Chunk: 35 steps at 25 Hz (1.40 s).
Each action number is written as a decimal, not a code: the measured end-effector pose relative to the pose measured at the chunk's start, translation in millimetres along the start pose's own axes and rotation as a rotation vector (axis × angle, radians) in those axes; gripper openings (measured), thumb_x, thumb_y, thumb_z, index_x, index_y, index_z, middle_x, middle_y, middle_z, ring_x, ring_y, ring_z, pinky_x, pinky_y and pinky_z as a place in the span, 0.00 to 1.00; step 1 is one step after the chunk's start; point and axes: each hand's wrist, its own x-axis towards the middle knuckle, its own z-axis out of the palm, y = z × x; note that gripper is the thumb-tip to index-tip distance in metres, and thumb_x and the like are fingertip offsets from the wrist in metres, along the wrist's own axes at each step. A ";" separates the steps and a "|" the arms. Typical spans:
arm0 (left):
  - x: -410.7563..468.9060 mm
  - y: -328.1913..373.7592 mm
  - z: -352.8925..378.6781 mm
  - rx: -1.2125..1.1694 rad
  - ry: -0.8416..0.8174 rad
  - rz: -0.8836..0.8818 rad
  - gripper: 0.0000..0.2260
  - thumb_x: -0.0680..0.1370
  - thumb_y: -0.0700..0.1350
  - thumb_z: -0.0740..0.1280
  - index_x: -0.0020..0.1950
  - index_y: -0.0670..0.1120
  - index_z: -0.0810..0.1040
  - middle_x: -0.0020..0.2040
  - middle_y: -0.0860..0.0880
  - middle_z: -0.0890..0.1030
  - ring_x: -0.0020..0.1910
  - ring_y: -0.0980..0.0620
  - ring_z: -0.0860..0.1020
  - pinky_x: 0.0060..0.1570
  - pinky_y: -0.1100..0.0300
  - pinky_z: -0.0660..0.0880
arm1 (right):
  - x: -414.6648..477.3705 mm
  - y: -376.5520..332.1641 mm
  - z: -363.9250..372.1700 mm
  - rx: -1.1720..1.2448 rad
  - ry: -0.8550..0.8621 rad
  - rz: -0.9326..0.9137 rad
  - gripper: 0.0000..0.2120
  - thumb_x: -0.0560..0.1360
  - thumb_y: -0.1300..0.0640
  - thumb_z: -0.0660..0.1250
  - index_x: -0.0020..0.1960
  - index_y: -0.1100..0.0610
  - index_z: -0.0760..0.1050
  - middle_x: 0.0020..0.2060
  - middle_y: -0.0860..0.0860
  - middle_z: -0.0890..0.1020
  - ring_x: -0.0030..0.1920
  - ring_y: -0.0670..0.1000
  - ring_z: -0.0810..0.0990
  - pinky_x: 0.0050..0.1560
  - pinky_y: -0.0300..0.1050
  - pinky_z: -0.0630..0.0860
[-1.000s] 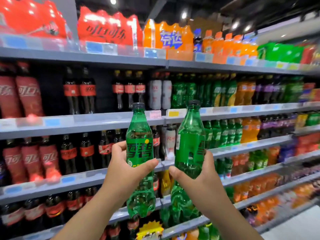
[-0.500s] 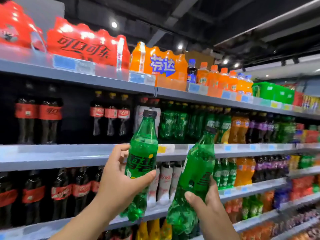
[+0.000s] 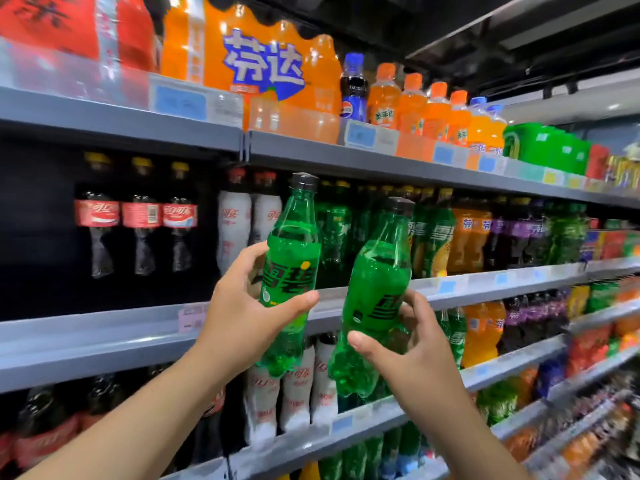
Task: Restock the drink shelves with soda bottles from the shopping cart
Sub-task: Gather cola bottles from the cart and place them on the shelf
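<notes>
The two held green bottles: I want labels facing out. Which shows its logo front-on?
The left bottle, in the left hand: its whole logo with yellow dot faces the camera. The right bottle shows only the logo's edge.

Orange shrink-wrapped multipack (image 3: 263, 64) beside red multipack (image 3: 69, 26), blue price tag (image 3: 178, 102) just below

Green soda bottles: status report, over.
Left hand grips left bottle, right hand grips right bottle. Both held up at shelved green bottles, not yet placed. Nothing seen in the way.
</notes>
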 end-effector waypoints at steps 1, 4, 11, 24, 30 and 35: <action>6.6 -2.9 7.4 -0.012 -0.004 0.009 0.28 0.66 0.52 0.82 0.63 0.55 0.77 0.57 0.58 0.84 0.56 0.59 0.82 0.52 0.72 0.74 | 11.2 4.4 -4.4 0.006 0.016 -0.016 0.32 0.63 0.37 0.79 0.60 0.25 0.65 0.51 0.23 0.75 0.54 0.29 0.76 0.56 0.39 0.76; 26.3 -8.7 31.6 -0.016 0.007 0.031 0.27 0.67 0.46 0.81 0.64 0.50 0.78 0.56 0.55 0.84 0.56 0.56 0.83 0.53 0.69 0.76 | 48.9 16.6 -22.7 0.018 0.043 -0.060 0.33 0.59 0.36 0.78 0.58 0.24 0.63 0.54 0.26 0.75 0.54 0.29 0.76 0.48 0.28 0.74; 72.0 -12.5 86.4 -0.046 0.146 0.134 0.30 0.66 0.49 0.81 0.63 0.55 0.70 0.56 0.53 0.82 0.58 0.50 0.81 0.56 0.58 0.78 | 149.9 43.3 -57.7 0.108 -0.042 -0.316 0.28 0.67 0.52 0.82 0.60 0.39 0.70 0.52 0.32 0.82 0.54 0.34 0.81 0.49 0.26 0.75; 99.3 -72.2 133.2 0.385 -0.002 -0.023 0.31 0.67 0.58 0.79 0.65 0.55 0.69 0.58 0.61 0.80 0.61 0.61 0.78 0.59 0.67 0.74 | 241.5 111.7 -66.8 -0.033 -0.176 -0.268 0.41 0.65 0.45 0.83 0.73 0.49 0.68 0.66 0.41 0.77 0.67 0.44 0.73 0.63 0.45 0.73; 129.7 -91.8 131.6 0.637 0.085 -0.200 0.28 0.68 0.57 0.80 0.60 0.52 0.69 0.50 0.59 0.81 0.49 0.59 0.80 0.48 0.65 0.75 | 274.3 127.6 -57.4 -0.146 -0.209 -0.177 0.46 0.62 0.39 0.82 0.73 0.53 0.68 0.61 0.48 0.82 0.61 0.50 0.80 0.62 0.52 0.79; 146.6 -111.1 125.3 0.624 0.103 -0.332 0.32 0.67 0.61 0.79 0.65 0.60 0.65 0.58 0.60 0.78 0.56 0.55 0.77 0.55 0.61 0.71 | 313.4 130.7 -37.1 -0.218 -0.348 -0.110 0.46 0.67 0.44 0.81 0.77 0.53 0.62 0.67 0.52 0.79 0.65 0.56 0.79 0.64 0.51 0.77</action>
